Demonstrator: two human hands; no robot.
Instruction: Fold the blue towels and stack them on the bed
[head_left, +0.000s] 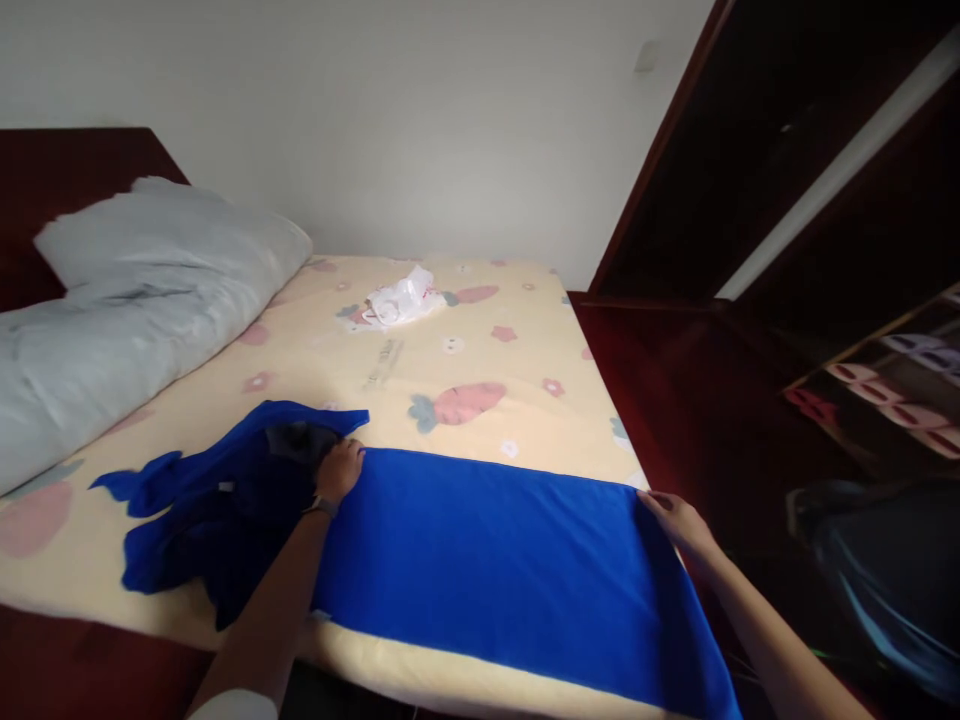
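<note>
The blue cloth (495, 560) lies flat across the near edge of the bed (525, 350). Your left hand (341, 470) curls on its far left corner; you cannot tell if that grip pinches. Your right hand (677, 520) lies flat, grip unclenched, on the right corner. Dark clothes (225, 510) touch the cloth's left end; a grey pillow (135, 300) and plastic bag (401, 297) lie beyond, a dark wardrobe (787, 150) stands right.

A plain pale wall (420, 120) stands behind the bed (480, 350), whose cream sheet is printed with pink fruit and small flowers. A dark red headboard (67, 170) rises at the left, with a grey pillow (135, 290) leaning against it. A crumpled white plastic bag (401, 298) lies near the wall. At the right stands a dark wooden wardrobe (787, 150) on a dark red floor (675, 380). The light is dim and even.
</note>
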